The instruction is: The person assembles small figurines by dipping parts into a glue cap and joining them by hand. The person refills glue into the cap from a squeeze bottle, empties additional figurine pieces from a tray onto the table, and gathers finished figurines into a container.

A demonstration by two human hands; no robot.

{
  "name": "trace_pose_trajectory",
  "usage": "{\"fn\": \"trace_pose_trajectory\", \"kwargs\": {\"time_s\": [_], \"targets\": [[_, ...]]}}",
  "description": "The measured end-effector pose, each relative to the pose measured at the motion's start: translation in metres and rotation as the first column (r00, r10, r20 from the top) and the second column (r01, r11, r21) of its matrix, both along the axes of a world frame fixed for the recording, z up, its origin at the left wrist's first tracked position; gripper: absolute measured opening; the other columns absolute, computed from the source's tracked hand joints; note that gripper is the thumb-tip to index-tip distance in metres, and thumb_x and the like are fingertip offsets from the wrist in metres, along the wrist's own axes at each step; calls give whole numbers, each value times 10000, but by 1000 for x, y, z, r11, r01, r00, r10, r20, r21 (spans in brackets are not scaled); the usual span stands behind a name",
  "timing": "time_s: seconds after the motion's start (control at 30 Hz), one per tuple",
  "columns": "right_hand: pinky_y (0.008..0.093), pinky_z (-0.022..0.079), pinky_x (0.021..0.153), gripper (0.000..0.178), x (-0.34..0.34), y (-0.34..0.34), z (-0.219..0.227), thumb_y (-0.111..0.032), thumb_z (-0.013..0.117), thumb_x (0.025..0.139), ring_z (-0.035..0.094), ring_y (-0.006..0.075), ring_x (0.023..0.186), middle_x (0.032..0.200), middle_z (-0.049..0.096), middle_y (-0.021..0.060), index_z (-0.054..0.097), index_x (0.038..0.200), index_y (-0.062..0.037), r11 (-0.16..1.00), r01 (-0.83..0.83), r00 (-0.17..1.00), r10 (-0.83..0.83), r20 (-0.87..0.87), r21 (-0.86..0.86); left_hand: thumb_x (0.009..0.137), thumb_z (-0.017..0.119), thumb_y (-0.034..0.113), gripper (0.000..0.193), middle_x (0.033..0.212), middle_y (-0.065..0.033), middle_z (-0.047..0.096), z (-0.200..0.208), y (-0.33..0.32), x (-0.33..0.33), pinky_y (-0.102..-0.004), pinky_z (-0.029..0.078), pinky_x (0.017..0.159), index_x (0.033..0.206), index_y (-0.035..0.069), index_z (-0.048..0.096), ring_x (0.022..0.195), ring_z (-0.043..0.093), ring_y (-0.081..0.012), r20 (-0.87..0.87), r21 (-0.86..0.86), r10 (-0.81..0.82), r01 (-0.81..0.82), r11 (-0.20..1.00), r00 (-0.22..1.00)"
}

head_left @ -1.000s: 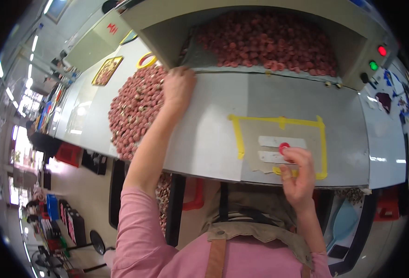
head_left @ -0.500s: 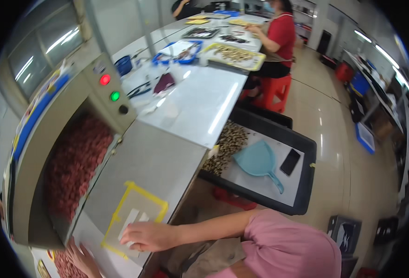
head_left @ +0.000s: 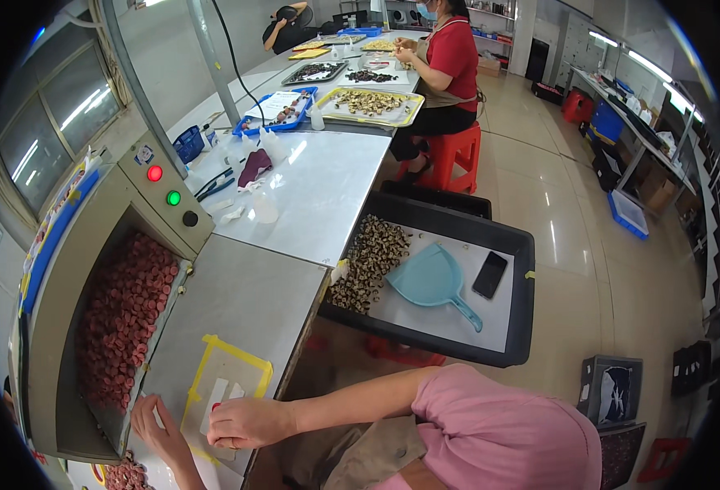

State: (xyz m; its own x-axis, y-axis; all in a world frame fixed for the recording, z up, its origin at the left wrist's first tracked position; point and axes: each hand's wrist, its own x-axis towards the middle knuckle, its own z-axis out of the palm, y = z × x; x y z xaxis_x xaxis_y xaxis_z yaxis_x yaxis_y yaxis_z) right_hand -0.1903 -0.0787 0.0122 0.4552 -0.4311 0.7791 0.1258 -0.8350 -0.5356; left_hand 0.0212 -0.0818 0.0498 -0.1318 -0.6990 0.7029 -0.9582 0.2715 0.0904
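Observation:
My right hand (head_left: 248,421) rests over a yellow-taped rectangle (head_left: 254,359) on the metal bench, fingers bent and pinched together. At its fingertips shows a small red piece (head_left: 216,405), beside white strips (head_left: 217,394) lying inside the tape. My left hand (head_left: 157,425) is raised just left of the tape, near the lower lip of a beige machine (head_left: 64,392), fingers apart with nothing clearly held. Reddish round pieces (head_left: 127,327) fill the machine's opening. More small reddish pieces (head_left: 127,475) lie below my left hand, partly hidden by the forearm.
Right of the bench, a black tray (head_left: 523,302) holds black-and-tan pieces (head_left: 374,253), a light-blue dustpan (head_left: 427,276) and a phone (head_left: 490,274). Pliers (head_left: 215,184) and a blue tray (head_left: 250,128) lie farther up. A person in red (head_left: 456,61) sits on a red stool (head_left: 455,159).
My left hand has lifted from the loose reddish pieces toward the machine's lip. My right hand stays over the taped rectangle, with a red piece now showing at its fingertips. The view has shifted.

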Motion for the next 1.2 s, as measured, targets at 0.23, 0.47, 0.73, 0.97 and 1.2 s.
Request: {"fn": "trace_pose_trajectory", "kwargs": {"time_s": [0.23,0.47,0.73,0.97,1.2], "targets": [[363,420,617,158,4,-2,-4,-145,638,826,530,252,692,716,499,63,499,798,-76,996,-48,998,44,-46,-72,925,502,72,158,981,-130,613,-18,-45,-13,-385,419,848,1027,-2,598,949,562,-296,-93,-11,-66,65,998,993],[372,414,597,198,2,-3,-5,-160,641,829,524,259,666,699,492,70,478,773,-62,997,-38,999,36,-34,-62,962,448,78,266,1043,-139,613,-35,-52,-4,-352,441,845,1187,3,570,957,582,-261,-241,103,-22,48,993,970],[382,423,581,228,-1,-1,-1,-227,638,834,544,273,662,696,506,71,497,754,-66,993,-109,994,110,16,-43,956,438,30,258,1113,-133,589,-31,-46,-8,-327,433,901,1176,-14,564,1019,571,-241,-366,177,12,57,983,930],[373,414,578,174,-12,-23,10,-197,655,843,542,262,652,701,543,59,546,762,-88,874,-344,934,357,27,344,905,443,-33,260,1072,-135,574,-31,-59,-2,-313,427,867,1120,-3,586,1003,549,-251,-420,170,-25,106,980,907],[253,371,518,94,-119,-96,51,-149,588,913,483,133,585,739,547,34,573,859,-73,956,232,972,-236,1,178,896,468,-34,258,1062,-70,576,-30,-53,9,-236,412,815,1116,19,593,960,537,-149,-533,249,48,103,963,845]]}}
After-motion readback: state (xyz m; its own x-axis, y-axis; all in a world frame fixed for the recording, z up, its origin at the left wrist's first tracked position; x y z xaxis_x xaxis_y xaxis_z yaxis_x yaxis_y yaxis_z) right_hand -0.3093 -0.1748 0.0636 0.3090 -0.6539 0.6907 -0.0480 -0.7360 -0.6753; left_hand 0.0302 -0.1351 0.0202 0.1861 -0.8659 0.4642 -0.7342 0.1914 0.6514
